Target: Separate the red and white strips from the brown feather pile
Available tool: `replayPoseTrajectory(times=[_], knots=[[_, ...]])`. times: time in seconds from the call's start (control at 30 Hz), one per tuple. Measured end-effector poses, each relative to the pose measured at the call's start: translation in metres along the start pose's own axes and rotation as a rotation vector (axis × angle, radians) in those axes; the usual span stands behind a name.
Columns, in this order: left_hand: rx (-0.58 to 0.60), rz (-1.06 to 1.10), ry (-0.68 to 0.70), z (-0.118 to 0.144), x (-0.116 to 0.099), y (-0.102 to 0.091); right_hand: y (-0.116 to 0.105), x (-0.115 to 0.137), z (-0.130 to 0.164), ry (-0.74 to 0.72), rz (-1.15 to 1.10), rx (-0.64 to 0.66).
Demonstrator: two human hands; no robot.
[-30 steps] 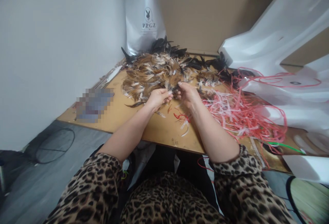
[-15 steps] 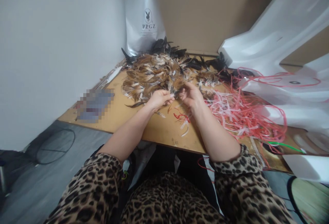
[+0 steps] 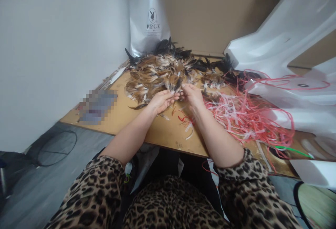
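Note:
Both my hands meet at the near edge of a pile of brown and white feathers (image 3: pixel 154 71) on the wooden table (image 3: pixel 147 127). My left hand (image 3: pixel 164 102) pinches the base of a small bunch of feathers (image 3: pixel 177 84), dark and brown, between thumb and fingers. Close against it, my right hand (image 3: pixel 192 95) has its thumb and fingertips together at the same bunch. The exact grip is partly hidden by the fingers. Just below the hands lie short red and white scraps (image 3: pixel 186 119) of strip.
Black feathers (image 3: pixel 168 46) lie behind the brown ones, in front of a white bag (image 3: pixel 149 22) with a rabbit logo. Tangled pink and white strips (image 3: pixel 241 117) fill the right side, beside white sheeting (image 3: pixel 278 96). A blurred-out flat item (image 3: pixel 96 108) lies at the left.
My right hand has come in closer to the left one at the feather bunch. The left hand's fingers have shifted slightly, and the view has moved a little.

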State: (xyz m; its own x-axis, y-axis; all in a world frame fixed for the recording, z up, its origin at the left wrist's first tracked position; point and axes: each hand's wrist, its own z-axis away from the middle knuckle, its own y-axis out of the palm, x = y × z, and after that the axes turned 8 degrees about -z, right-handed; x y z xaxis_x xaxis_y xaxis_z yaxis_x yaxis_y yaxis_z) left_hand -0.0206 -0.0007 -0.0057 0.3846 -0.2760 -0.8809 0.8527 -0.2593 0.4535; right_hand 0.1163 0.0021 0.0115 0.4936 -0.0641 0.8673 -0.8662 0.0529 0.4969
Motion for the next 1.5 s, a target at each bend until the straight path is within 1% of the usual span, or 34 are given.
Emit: replayPoseTrajectory(times=[0.1, 0.2, 0.47, 0.63, 0.8, 1.03, 1.13, 1.27, 1.37, 1.43, 1.5], knots=[[-0.007, 0.008, -0.005, 0.0, 0.0, 0.001, 0.0, -0.006, 0.001, -0.039, 0.069, -0.013], [-0.031, 0.014, 0.004, 0.001, -0.001, 0.003, 0.0, -0.009, 0.0, -0.061, 0.087, -0.005], [-0.106, 0.02, 0.05, 0.0, -0.004, 0.005, 0.003, -0.006, 0.005, -0.003, 0.079, 0.051], [-0.073, -0.02, 0.073, 0.001, -0.002, 0.005, 0.005, -0.005, 0.008, 0.014, 0.089, 0.076], [-0.047, -0.055, 0.054, 0.002, -0.001, 0.005, 0.005, -0.007, 0.008, -0.008, 0.063, 0.08], [-0.046, -0.089, 0.068, 0.0, 0.0, 0.003, 0.006, -0.008, 0.009, 0.071, 0.019, 0.069], [-0.059, -0.129, 0.079, 0.001, 0.0, 0.003, 0.005, -0.009, 0.008, 0.078, 0.028, 0.085], [-0.075, -0.194, 0.098, 0.004, -0.001, 0.005, 0.002, -0.009, 0.005, 0.066, 0.08, 0.143], [-0.098, -0.217, 0.122, 0.005, -0.003, 0.007, -0.003, -0.005, 0.001, 0.065, 0.123, 0.143], [-0.131, -0.197, 0.154, 0.004, -0.005, 0.006, -0.009, -0.001, -0.003, 0.015, 0.194, 0.126], [-0.163, -0.162, 0.176, 0.002, -0.006, 0.004, -0.017, 0.004, -0.007, -0.059, 0.348, 0.141]])
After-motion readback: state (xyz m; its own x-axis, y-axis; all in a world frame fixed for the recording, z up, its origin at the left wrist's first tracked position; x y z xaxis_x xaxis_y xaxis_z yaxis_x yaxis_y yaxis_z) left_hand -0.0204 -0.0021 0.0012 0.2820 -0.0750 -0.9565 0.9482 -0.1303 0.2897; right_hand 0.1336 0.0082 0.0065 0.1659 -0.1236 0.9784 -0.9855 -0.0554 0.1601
